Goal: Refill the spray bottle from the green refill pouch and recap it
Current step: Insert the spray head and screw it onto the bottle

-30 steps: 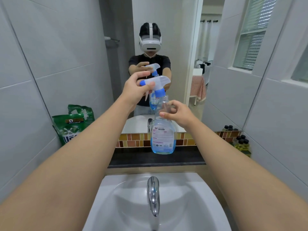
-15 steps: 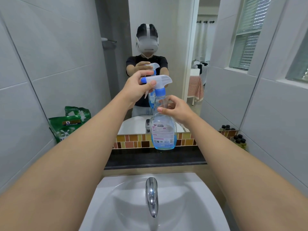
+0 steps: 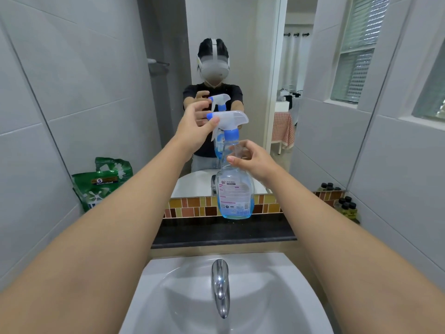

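Note:
A clear spray bottle (image 3: 234, 191) with a little blue liquid at the bottom stands on the dark ledge (image 3: 224, 233) in front of the mirror. Its white trigger head (image 3: 231, 117) with a blue collar sits on the neck. My left hand (image 3: 195, 127) pinches the front of the trigger head near the blue nozzle. My right hand (image 3: 252, 159) wraps around the bottle's upper neck. The green refill pouch (image 3: 101, 185) leans upright against the tiled wall at the left, apart from both hands.
A white sink (image 3: 226, 297) with a chrome tap (image 3: 220, 292) lies below the ledge. Several small dark-capped bottles (image 3: 346, 206) stand at the ledge's right end. The mirror (image 3: 240, 56) shows a person wearing a headset. Tiled walls close in on both sides.
The view has shifted slightly. My left hand's fingers have moved on the trigger head, now pinching it nearer the nozzle. The bottle stays on the ledge.

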